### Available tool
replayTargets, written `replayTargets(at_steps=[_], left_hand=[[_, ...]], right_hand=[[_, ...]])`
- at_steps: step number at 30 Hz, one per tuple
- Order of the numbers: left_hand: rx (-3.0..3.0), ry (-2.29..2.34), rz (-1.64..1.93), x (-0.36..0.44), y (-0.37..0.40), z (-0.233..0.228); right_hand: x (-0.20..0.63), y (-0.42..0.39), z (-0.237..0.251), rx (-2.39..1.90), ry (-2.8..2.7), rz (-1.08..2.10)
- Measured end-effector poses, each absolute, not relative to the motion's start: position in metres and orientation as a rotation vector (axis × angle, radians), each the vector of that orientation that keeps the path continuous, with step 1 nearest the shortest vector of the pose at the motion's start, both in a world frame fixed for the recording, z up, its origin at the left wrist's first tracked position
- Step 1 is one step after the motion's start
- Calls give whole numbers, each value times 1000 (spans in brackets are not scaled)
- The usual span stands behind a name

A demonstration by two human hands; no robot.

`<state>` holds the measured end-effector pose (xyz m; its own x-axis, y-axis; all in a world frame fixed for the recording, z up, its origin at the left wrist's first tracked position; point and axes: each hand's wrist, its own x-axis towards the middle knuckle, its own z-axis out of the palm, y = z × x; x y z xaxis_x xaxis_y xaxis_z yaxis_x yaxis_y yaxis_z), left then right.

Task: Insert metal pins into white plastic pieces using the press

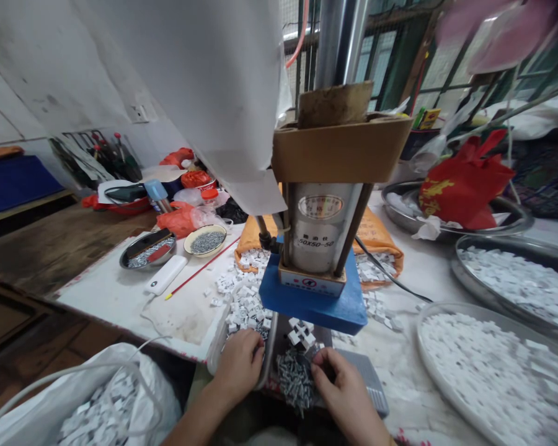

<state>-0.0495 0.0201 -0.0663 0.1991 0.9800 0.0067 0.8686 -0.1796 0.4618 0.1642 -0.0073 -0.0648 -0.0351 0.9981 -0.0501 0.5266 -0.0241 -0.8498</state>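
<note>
My left hand (240, 364) is at the near end of a clear plastic tray (270, 356) of small white plastic pieces (248, 310). Its fingers are curled together, and whatever they grip is hidden. Thumb and forefinger of my right hand (338, 385) pinch together beside a heap of small metal nails or screws (295, 379); what is between them is too small to make out. Just beyond that heap, a cluster of white pieces (301, 333) lies under the blue head (314, 300) of a press with a metal cylinder (318, 229).
Round trays of white pieces (488, 359) and a steel basin (530, 279) stand at the right. Bowls of metal parts (207, 240), a white power bank (166, 275) and a red stick (199, 271) lie left. An open white sack (144, 384) stands lower left. Orange sacks (381, 235) lie behind the press.
</note>
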Motion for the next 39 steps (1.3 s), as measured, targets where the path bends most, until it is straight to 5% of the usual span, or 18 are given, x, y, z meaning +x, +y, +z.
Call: replayTargets(at_steps=[39], left_hand=[[2149, 1722, 477, -50, 18, -73]], right_hand=[[164, -7, -67, -1583, -1610, 942]])
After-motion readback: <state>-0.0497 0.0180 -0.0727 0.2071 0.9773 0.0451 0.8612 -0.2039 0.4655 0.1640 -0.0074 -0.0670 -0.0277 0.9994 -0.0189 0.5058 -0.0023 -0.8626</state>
